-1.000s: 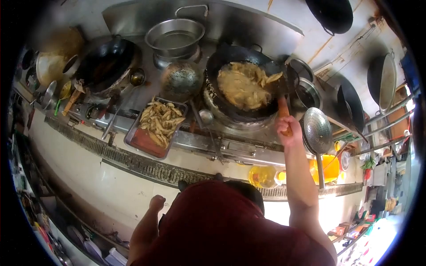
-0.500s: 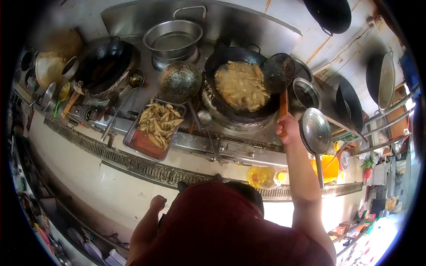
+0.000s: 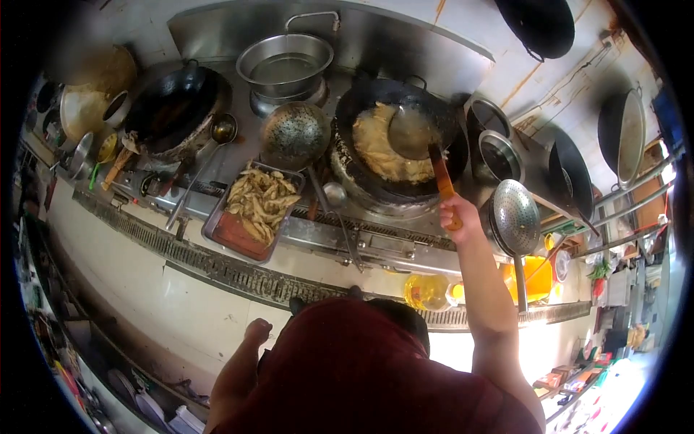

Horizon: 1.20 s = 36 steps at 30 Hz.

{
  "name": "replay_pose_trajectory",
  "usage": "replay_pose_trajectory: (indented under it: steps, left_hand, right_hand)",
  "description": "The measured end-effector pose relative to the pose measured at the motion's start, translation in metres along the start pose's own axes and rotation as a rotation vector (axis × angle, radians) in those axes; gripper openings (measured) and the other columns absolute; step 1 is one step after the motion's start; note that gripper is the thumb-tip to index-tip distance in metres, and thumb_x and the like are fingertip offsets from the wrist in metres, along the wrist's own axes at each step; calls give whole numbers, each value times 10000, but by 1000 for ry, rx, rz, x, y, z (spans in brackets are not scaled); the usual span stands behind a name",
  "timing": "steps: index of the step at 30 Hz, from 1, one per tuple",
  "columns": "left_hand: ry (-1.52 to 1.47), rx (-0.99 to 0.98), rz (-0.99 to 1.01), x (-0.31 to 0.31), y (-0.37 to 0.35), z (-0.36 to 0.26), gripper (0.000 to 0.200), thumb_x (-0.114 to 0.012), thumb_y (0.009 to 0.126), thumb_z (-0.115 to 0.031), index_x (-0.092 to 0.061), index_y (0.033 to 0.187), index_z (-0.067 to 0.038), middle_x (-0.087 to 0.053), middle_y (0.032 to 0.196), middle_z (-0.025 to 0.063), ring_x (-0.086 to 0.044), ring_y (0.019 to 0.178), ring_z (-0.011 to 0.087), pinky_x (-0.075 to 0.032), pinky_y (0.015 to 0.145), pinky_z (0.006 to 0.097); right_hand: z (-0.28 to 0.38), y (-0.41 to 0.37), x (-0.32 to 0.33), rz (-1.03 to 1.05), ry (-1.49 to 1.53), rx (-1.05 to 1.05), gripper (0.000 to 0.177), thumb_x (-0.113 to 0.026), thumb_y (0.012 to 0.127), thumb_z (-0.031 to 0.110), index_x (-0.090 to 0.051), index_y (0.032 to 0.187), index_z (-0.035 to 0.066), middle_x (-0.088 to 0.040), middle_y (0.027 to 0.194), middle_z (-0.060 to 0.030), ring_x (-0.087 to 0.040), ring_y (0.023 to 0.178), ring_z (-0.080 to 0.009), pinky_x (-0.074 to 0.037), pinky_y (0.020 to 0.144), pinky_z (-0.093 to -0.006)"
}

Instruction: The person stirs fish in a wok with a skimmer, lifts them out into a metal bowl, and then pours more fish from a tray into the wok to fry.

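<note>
My right hand [image 3: 463, 219] is wrapped round the wooden handle of a skimmer [image 3: 443, 176]. The skimmer's round head lies in the black wok [image 3: 450, 123], over the right part of the frying small fish [image 3: 376, 148] in bubbling oil. My left hand [image 3: 258, 331] hangs low beside my body, its fingers curled, with nothing visible in it. Left of the wok, a metal tray [image 3: 269, 254] with a reddish bottom holds a heap of small fish [image 3: 264, 195]. Another large strainer [image 3: 295, 134] rests between the tray and the wok, its handle pointing toward me.
A second wok [image 3: 155, 119] sits on the left burner, beside a ladle [image 3: 223, 129]. Behind stands a water-filled metal basin [image 3: 285, 87] under a faucet. At right are a perforated skimmer [image 3: 515, 217] and metal pots [image 3: 499, 155]. An oil bottle [image 3: 428, 291] stands below the counter edge.
My right hand has drawn slightly left and toward me. The skimmer head has moved left from the wok's right rim into the oil, over the fish. My left hand stays put.
</note>
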<state>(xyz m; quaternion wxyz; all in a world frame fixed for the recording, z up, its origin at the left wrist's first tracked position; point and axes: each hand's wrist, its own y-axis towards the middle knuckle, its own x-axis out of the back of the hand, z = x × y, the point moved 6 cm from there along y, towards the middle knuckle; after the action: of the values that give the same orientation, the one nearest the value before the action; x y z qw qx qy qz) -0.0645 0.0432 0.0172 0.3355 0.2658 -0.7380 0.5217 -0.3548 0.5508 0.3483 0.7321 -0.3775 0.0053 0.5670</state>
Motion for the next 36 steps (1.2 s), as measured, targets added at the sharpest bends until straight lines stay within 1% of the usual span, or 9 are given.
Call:
replay_pose_trajectory:
  steps: [8,10,16,18,22,25,27,31,36]
  left_hand:
    - [-8,24,-39,1,-3,-5,208,-447,825,-195,-638,863,-119,-604,914,111,-556,934,285,-454,792,403]
    - [-44,53,-22,0,-4,-5,205,-450,821,-192,-638,861,-121,-607,901,109,-556,936,284,-455,790,403]
    - [71,-8,30,-14,-6,-4,228,-459,825,-228,-636,870,-92,-607,940,130,-562,930,298,-453,802,400]
    - [-198,157,-9,-24,-2,11,250,-474,825,-264,-634,868,-76,-604,958,140,-556,934,312,-446,808,403]
    - [-142,90,28,-20,2,7,267,-498,817,-296,-633,862,-69,-603,960,149,-550,938,318,-441,811,411]
    - [-247,114,-102,-4,2,6,209,-505,801,-236,-634,853,-79,-608,927,140,-557,925,309,-453,795,412]
    - [100,-60,-24,5,3,-10,163,-497,776,-157,-633,840,-92,-611,886,123,-563,911,299,-464,781,409]
    - [133,-86,7,8,3,-15,164,-486,756,-107,-631,832,-101,-608,874,108,-566,910,288,-469,779,401]
    - [24,-28,-7,1,8,-5,181,-481,778,-178,-632,835,-96,-602,912,115,-560,927,285,-465,787,402]
  right_hand:
    - [-16,-12,-12,6,-32,39,215,-438,727,-23,-399,886,117,-434,669,-54,-386,470,-120,-304,373,-219]
    - [-22,-10,-10,60,78,-103,234,-440,733,-25,-390,904,127,-440,684,-53,-386,474,-118,-306,375,-219]
    - [-36,-16,-8,73,101,-34,262,-440,752,-2,-401,974,133,-447,703,-61,-390,491,-106,-310,379,-205]
    - [-42,-20,0,138,154,-105,278,-441,756,6,-404,998,136,-451,715,-62,-393,496,-101,-314,382,-200]
    - [-55,-17,19,219,287,-249,300,-449,766,28,-406,1048,122,-461,746,-62,-405,512,-90,-332,392,-192]
    - [-71,-15,34,295,360,-195,257,-452,796,55,-407,1046,93,-469,754,-63,-412,520,-93,-340,393,-199]
    - [-81,-15,45,325,433,-222,238,-455,808,69,-416,1043,81,-474,759,-66,-412,518,-93,-342,393,-200]
    - [-100,-13,64,412,493,-216,210,-465,833,97,-445,1039,65,-497,781,-77,-417,526,-93,-356,412,-203]
    - [-123,-6,75,433,588,-317,230,-478,819,89,-453,1047,70,-532,806,-95,-435,551,-111,-375,448,-221]
